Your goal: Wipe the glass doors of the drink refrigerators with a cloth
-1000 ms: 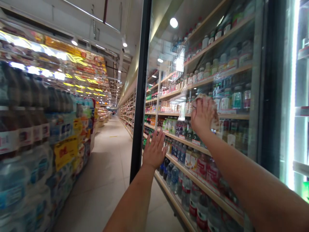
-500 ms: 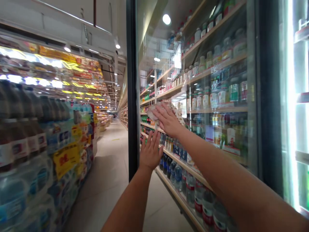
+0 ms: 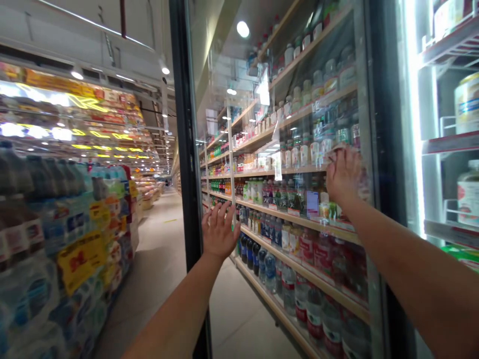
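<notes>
A tall glass door of a drinks fridge fills the middle of the view, set in a dark frame. My right hand presses a pale cloth against the pane, toward its right side. Most of the cloth is hidden behind the palm and fingers. Lower down and near the left frame, my left hand has its fingers stretched out and apart, at the glass, with nothing in it. Rows of bottles on wooden shelves show in the pane between my hands.
To the right, lit fridge shelves hold a yellow-and-white container and bottles. Stacked packs of bottled drinks with a yellow price sign stand at the left. A pale-floored aisle runs between the stack and the door.
My right hand has swept the cloth across the glass from the left part to the right side. My left hand stays low by the left frame. The view has shifted slightly right.
</notes>
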Demonstrator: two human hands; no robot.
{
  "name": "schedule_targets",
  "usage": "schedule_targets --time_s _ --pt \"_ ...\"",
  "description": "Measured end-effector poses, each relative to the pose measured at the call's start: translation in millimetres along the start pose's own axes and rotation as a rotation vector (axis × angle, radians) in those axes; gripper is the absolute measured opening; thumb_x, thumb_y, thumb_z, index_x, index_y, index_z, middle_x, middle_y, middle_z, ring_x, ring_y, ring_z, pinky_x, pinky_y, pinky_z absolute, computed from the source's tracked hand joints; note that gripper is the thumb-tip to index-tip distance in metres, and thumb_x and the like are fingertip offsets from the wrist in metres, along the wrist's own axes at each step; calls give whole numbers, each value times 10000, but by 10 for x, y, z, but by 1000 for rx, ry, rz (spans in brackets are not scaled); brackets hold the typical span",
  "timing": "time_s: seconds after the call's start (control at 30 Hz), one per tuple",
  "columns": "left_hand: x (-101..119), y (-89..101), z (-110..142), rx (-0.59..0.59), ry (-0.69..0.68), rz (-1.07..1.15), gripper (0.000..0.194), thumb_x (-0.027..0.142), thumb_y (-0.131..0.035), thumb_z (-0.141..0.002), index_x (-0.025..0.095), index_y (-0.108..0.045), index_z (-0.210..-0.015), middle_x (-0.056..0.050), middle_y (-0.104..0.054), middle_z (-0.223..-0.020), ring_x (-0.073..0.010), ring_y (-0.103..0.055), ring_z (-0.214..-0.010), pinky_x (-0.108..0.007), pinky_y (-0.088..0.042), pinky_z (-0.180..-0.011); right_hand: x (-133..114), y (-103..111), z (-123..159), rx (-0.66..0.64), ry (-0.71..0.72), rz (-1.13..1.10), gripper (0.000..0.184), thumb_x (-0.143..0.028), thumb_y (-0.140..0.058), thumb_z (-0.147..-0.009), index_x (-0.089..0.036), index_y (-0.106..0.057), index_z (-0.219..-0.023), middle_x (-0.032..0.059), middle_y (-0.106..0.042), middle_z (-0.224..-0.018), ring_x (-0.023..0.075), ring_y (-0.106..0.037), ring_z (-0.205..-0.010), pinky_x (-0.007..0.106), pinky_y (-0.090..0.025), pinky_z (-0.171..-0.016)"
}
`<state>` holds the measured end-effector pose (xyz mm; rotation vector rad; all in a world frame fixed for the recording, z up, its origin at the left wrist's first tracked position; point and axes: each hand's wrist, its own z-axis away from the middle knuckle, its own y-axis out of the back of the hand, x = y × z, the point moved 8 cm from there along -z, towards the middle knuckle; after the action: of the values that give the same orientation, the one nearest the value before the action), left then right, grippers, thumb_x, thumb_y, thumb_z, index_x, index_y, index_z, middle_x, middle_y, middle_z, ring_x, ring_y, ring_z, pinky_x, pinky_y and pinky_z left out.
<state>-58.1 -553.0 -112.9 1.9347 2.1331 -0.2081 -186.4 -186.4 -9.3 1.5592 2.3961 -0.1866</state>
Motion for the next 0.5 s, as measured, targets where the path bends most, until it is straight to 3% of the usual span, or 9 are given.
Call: schedule_targets --time_s 0.13,0.27,0.4,0.5 --pt "-43 110 -477 60 41 11 436 373 -549 -977 243 -611 -1389 -121 -599 -1423 -306 -514 -1337 -491 -279 -1166 160 -1 58 15 10 -1 636 -378 -253 -1028 -69 -299 -1582 197 -272 -1652 362 -168 -1545 638 -251 -1200" --pt "-42 193 -894 17 53 -14 539 347 -478 -1011 214 -447 -1533 -124 -374 -1618 -307 -336 -1495 -516 -204 -1214 150 31 58 35 -23 -32 624 -379 -284 -1027 -76 -323 -1571 202 -292 -1641 367 -177 -1538 653 -275 -1183" --pt "-27 237 -972 -31 62 -51 564 352 -416 -1035 197 -367 -1575 -111 -258 -1662 -287 -192 -1558 -530 -122 -1253 70 83 69 35 -101 -60 611 -353 -287 -1025 -76 -320 -1569 219 -315 -1626 374 -214 -1522 672 -276 -1172" --pt "-28 235 -935 -44 70 -57 568 355 -398 -1041 208 -338 -1587 -104 -228 -1668 -272 -156 -1566 -532 -96 -1264 -142 109 135 33 -145 -74 607 -357 -290 -1022 -72 -349 -1554 222 -311 -1628 399 -203 -1523 697 -265 -1163"
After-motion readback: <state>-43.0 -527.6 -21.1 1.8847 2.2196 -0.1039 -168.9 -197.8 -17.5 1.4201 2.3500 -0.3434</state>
